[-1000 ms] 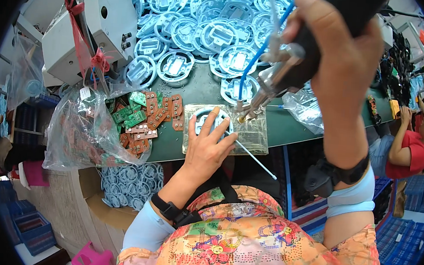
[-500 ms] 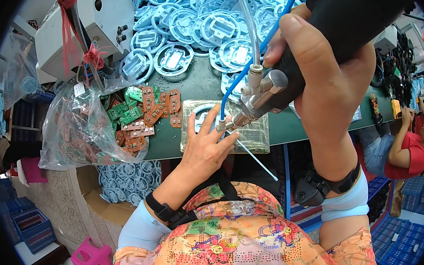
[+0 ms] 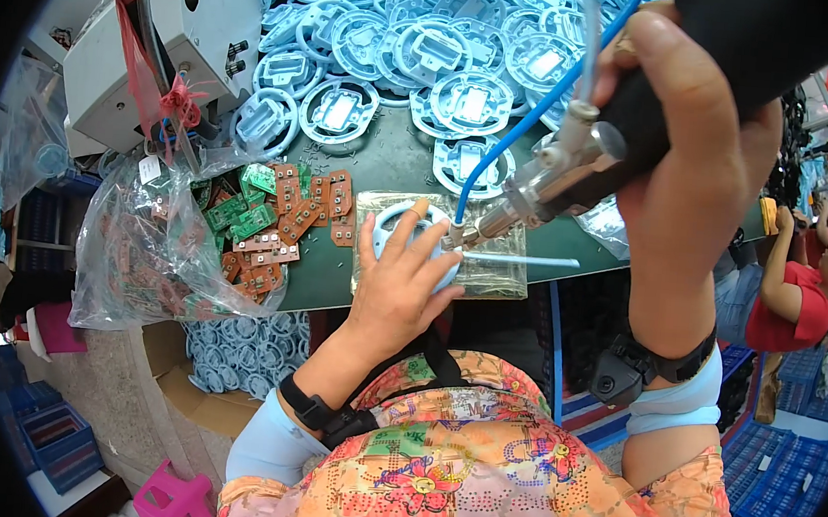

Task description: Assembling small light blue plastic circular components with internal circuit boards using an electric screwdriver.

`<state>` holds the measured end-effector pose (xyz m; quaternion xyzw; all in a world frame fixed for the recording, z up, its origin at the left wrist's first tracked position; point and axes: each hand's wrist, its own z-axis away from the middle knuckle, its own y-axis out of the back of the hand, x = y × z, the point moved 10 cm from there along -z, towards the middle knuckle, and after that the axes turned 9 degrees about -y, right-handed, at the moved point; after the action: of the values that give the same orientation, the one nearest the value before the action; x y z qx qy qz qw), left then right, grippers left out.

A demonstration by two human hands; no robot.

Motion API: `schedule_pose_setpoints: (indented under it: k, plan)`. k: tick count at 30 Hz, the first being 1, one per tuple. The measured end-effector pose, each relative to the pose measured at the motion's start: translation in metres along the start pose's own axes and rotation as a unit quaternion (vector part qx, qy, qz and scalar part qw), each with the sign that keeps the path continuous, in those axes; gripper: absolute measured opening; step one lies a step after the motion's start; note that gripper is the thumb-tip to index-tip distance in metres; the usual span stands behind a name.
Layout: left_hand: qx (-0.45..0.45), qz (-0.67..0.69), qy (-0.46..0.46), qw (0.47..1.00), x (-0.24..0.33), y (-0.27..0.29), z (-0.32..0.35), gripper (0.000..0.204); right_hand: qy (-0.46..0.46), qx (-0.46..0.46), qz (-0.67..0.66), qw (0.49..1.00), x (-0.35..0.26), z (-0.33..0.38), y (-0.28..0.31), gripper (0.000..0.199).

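Observation:
My left hand point(image 3: 403, 275) lies with fingers spread over a light-blue plastic ring part point(image 3: 390, 220), pressing it onto a tape-wrapped pad point(image 3: 500, 283) on the green table. My right hand point(image 3: 701, 135) is wrapped round a thick black powered screwdriver point(image 3: 628, 134). The tool slants down to the left, and its metal nose point(image 3: 494, 224) ends beside my left fingertips. A blue hose point(image 3: 532, 112) and a clear tube join the tool's front end. From near the nose a thin pale rod point(image 3: 530, 261) points right; its inner end is hidden.
Loose brown and green circuit boards point(image 3: 291, 212) lie left of the pad, beside a clear plastic bag point(image 3: 156, 258) of more. Light-blue parts point(image 3: 430, 51) are heaped behind. A grey metal box point(image 3: 172, 55) stands at left. Below is a carton point(image 3: 167, 370) of parts; a person point(image 3: 785, 297) sits at right.
My right hand and the screwdriver have shifted right, the nose moving slightly right and up. The pale rod has swung from slanting downward to nearly level. My left hand stays on the ring part.

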<state>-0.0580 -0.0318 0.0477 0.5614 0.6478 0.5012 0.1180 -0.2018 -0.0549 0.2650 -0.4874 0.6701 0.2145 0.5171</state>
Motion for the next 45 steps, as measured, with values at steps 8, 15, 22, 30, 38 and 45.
schedule_pose_setpoints:
  k: [8, 15, 22, 30, 38, 45]
  plan:
    - [-0.006, 0.011, 0.012, 1.000, -0.010, 0.009, -0.031, 0.048, 0.056, -0.089, 0.061, 0.993, -0.009, 0.000, 0.007, 0.019]
    - [0.059, 0.085, -0.001, 0.995, -0.012, -0.003, -0.037, 0.041, 0.080, -0.104, 0.040, 0.991, -0.009, 0.000, 0.002, 0.017]
    - [-0.064, -0.051, 0.017, 0.997, -0.002, -0.001, -0.017, 0.058, 0.087, -0.086, 0.086, 0.989, 0.005, -0.009, 0.012, 0.018]
    - [-0.050, -0.061, -0.026, 0.997, 0.006, -0.018, 0.001, 0.029, -0.009, -0.030, 0.008, 0.999, 0.016, 0.000, 0.001, 0.040]
    - [-0.039, -0.050, -0.037, 0.997, 0.011, -0.014, -0.003, 0.019, 0.055, -0.066, 0.033, 0.996, 0.027, 0.002, 0.013, 0.029]
    - [-0.033, -0.057, -0.042, 0.997, 0.011, -0.015, -0.001, 0.022, 0.039, -0.079, 0.071, 0.994, 0.045, 0.002, 0.006, 0.026]
